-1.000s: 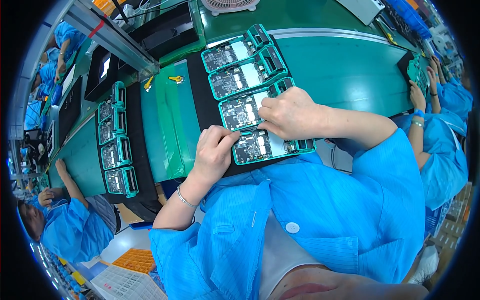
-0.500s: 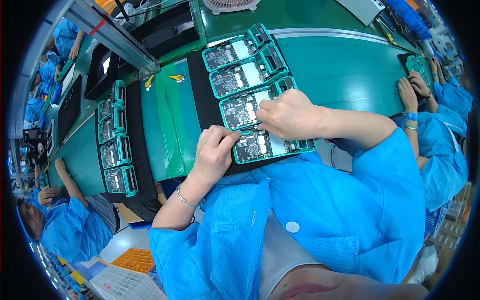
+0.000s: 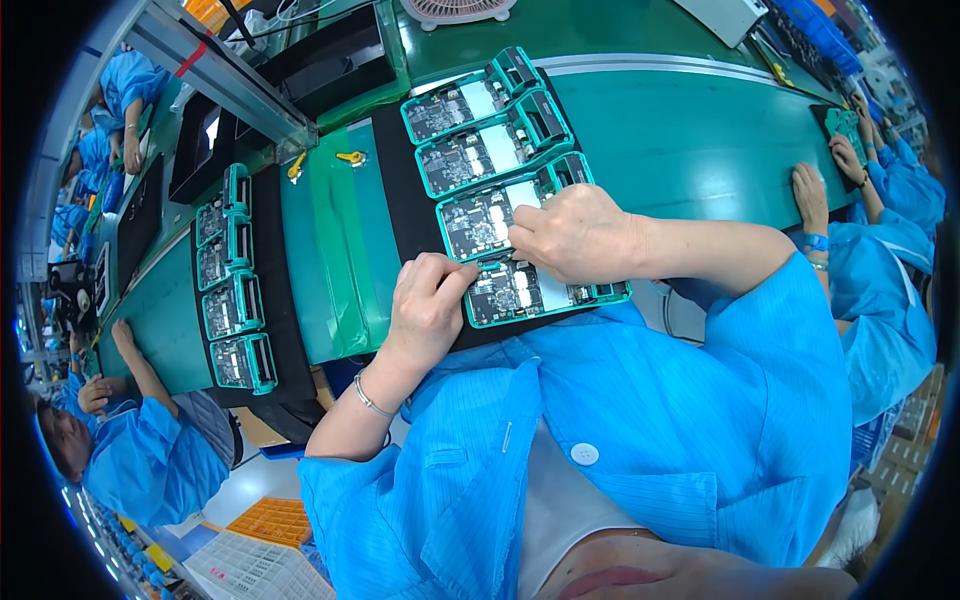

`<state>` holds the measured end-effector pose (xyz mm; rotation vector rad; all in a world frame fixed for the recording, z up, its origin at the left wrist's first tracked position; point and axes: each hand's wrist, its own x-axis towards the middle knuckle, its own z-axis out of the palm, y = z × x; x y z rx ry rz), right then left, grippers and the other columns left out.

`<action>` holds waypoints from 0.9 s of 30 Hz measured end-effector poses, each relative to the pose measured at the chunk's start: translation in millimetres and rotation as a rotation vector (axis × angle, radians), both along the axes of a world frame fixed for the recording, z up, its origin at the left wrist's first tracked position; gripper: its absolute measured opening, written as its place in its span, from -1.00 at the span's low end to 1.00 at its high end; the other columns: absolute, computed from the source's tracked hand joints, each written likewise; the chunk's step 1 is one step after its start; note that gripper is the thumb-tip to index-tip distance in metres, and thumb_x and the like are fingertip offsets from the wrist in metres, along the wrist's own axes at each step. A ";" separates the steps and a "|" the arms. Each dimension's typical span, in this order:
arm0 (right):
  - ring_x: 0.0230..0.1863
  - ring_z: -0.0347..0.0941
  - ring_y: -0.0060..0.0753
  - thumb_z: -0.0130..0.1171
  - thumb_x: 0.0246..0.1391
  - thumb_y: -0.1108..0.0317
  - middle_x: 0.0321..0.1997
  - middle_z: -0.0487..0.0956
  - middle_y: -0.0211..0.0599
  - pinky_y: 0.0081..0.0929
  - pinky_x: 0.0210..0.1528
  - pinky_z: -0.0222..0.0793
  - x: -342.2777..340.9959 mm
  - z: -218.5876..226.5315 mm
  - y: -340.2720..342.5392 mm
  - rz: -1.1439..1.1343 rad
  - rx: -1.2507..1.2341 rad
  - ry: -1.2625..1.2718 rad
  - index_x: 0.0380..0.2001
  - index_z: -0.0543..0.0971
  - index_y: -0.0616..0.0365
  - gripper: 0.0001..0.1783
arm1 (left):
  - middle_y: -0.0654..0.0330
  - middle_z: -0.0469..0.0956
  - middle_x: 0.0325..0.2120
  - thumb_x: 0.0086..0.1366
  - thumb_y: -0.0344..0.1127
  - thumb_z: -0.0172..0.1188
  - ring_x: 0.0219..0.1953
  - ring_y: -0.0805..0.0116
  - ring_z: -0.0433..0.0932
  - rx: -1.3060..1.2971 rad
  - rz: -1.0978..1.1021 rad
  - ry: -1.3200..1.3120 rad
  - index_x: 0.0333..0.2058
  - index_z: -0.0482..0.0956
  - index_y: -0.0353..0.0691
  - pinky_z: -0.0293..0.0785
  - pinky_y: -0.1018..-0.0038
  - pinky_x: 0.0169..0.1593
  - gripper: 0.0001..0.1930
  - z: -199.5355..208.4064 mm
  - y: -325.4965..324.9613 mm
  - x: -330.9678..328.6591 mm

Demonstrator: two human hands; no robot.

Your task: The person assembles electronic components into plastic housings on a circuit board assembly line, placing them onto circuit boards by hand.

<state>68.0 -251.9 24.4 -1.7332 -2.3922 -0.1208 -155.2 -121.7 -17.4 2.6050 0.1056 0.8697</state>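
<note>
Four teal housings with black circuit boards stand in a slanting column in front of me. At the far left corner of the nearest housing (image 3: 505, 295), my left hand (image 3: 425, 305) has thumb and index finger pinched together. My right hand (image 3: 575, 235) is curled closed over that housing's far edge, where it meets the second housing (image 3: 470, 225). Whatever lies between the fingers of either hand is hidden or too small to make out. Farther away are the third housing (image 3: 460, 165) and the farthest housing (image 3: 440, 115), untouched.
A second column of teal housings (image 3: 232, 305) sits on a black mat to the left. Yellow latches (image 3: 352, 158) are on the green bench, near a metal post (image 3: 225, 75). Co-workers in blue sit on both sides; a green board (image 3: 843, 124) lies at the right one's hands.
My right hand has shifted very slightly to the left; my left hand stays at the same corner. On the right, a co-worker's hands have moved apart, and the green board sits slightly farther right.
</note>
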 end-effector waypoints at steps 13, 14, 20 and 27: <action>-0.51 0.60 -0.24 0.36 0.06 0.21 -0.46 0.52 -0.31 -0.26 -0.53 0.49 1.1 6.9 1.0 -0.027 -0.062 0.071 -0.48 0.52 0.11 -0.74 | 0.19 0.48 -0.42 -0.05 -0.62 0.30 -0.33 0.23 0.53 0.020 -0.045 -0.004 -0.29 0.66 -0.28 0.37 0.33 -0.29 -0.73 3.4 1.0 4.3; -0.51 0.60 -0.24 0.36 0.06 0.21 -0.46 0.52 -0.31 -0.25 -0.52 0.49 1.4 6.2 2.2 -0.026 -0.069 0.071 -0.48 0.52 0.11 -0.75 | 0.19 0.48 -0.42 -0.05 -0.62 0.30 -0.33 0.23 0.53 0.018 -0.043 0.000 -0.29 0.66 -0.28 0.37 0.33 -0.29 -0.73 4.5 2.1 5.0; -0.50 0.61 -0.22 0.36 0.06 0.22 -0.46 0.52 -0.31 -0.23 -0.51 0.49 0.0 5.0 2.6 -0.021 -0.063 0.084 -0.48 0.53 0.10 -0.75 | 0.17 0.42 -0.44 -0.05 -0.61 0.30 -0.35 0.20 0.48 0.041 -0.136 0.077 -0.32 0.64 -0.30 0.34 0.30 -0.29 -0.76 10.3 10.3 5.5; -0.50 0.60 -0.20 0.37 0.05 0.21 -0.47 0.51 -0.31 -0.25 -0.52 0.48 1.6 5.3 1.5 -0.032 -0.033 0.098 -0.48 0.52 0.09 -0.74 | 0.15 0.46 -0.40 -0.02 -0.63 0.31 -0.34 0.18 0.50 -0.019 -0.169 0.108 -0.33 0.66 -0.26 0.38 0.29 -0.29 -0.76 8.3 15.3 4.0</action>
